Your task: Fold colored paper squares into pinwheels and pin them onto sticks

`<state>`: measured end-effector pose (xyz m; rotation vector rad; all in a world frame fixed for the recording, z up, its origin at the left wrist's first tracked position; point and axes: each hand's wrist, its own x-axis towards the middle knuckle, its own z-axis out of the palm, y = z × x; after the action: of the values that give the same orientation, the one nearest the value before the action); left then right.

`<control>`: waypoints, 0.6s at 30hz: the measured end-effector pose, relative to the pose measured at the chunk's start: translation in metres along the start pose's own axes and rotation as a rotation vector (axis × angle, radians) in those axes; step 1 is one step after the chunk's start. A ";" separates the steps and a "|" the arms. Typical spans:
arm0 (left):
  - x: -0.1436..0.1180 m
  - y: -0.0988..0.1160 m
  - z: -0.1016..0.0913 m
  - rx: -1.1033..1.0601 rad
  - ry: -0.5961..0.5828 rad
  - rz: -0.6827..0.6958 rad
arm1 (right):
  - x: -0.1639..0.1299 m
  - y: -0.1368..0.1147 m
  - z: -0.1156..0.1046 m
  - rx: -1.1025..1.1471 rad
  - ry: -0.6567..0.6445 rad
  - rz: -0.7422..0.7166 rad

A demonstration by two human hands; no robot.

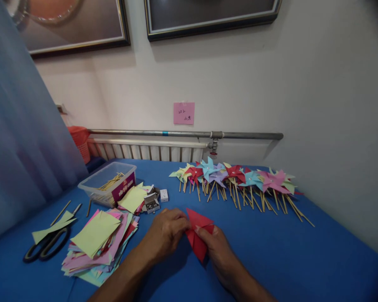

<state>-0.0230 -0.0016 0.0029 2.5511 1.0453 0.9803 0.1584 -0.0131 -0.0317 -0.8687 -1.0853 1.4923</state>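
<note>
A red paper pinwheel (199, 219), its corners partly folded in, is held above the blue tabletop between both hands. My right hand (219, 247) grips its right side, the thumb pressed near the centre. At the left edge, my left hand (168, 230) has its fingers pinched together against the paper. Whether a small pin sits between those fingertips is hidden. Just beyond my left hand stand small open boxes of metal pins (151, 204). Left of my forearm lies a stack of coloured paper squares (96, 233).
Finished pinwheels on sticks (239, 176) lie in a row at the back right. A clear plastic tub (91, 180) of wooden sticks stands at the back left, with black-handled scissors (53, 243) nearer. Behind the table run a pipe (248, 136) and a radiator (151, 151).
</note>
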 end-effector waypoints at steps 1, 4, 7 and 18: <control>0.000 0.000 0.000 0.013 -0.004 0.007 | -0.001 -0.002 0.001 0.002 -0.007 0.008; 0.001 0.000 -0.002 0.028 -0.014 0.026 | -0.002 -0.006 0.003 0.009 -0.024 0.023; 0.003 0.001 -0.005 0.033 -0.030 0.044 | -0.001 -0.005 0.001 -0.007 -0.030 0.022; 0.000 -0.006 0.005 0.141 0.100 0.182 | 0.001 0.005 -0.005 0.018 -0.054 0.027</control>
<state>-0.0232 0.0030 -0.0039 2.7788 0.9514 1.1278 0.1615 -0.0110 -0.0377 -0.8373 -1.1017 1.5532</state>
